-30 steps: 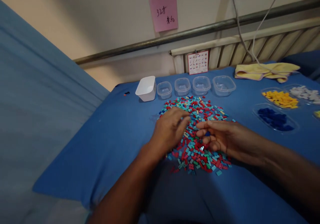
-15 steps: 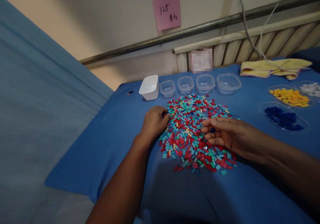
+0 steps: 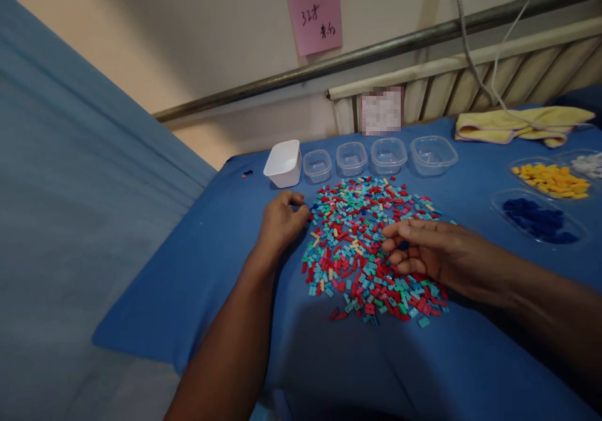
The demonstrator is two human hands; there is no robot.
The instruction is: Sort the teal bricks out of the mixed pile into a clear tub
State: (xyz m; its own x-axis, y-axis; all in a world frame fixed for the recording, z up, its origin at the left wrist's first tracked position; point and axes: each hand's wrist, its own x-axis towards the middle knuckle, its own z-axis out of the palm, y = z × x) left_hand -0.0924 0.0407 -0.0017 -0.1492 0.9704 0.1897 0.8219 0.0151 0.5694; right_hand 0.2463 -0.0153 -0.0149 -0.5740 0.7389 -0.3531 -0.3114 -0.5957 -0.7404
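Note:
A spread-out pile of small toy bricks [image 3: 348, 245] in red, turquoise, green, pink and cream lies on the blue cloth. My left hand [image 3: 281, 220] rests at the pile's upper left edge, thumb and index finger a little apart; its other fingers are mostly hidden. A dark blue brick [image 3: 314, 207] lies just off its fingertips. Over the right side of the pile, my right hand [image 3: 435, 255] is turned palm inward with curled fingers, and a dark blue brick [image 3: 403, 245] is held in them.
Behind the pile stand a white tub [image 3: 283, 165] and several clear plastic containers [image 3: 433, 157]. To the right are trays of dark blue bricks [image 3: 536, 219], yellow bricks [image 3: 552, 181] and white bricks [image 3: 587, 165]. A yellow cloth [image 3: 522, 125] lies near the radiator [image 3: 446, 73]. A curtain [image 3: 70, 189] hangs left.
My left hand has drawn slightly left, and the gap between its thumb and index finger shows more. My right hand stays almost still with the dark blue brick. The view has shifted slightly.

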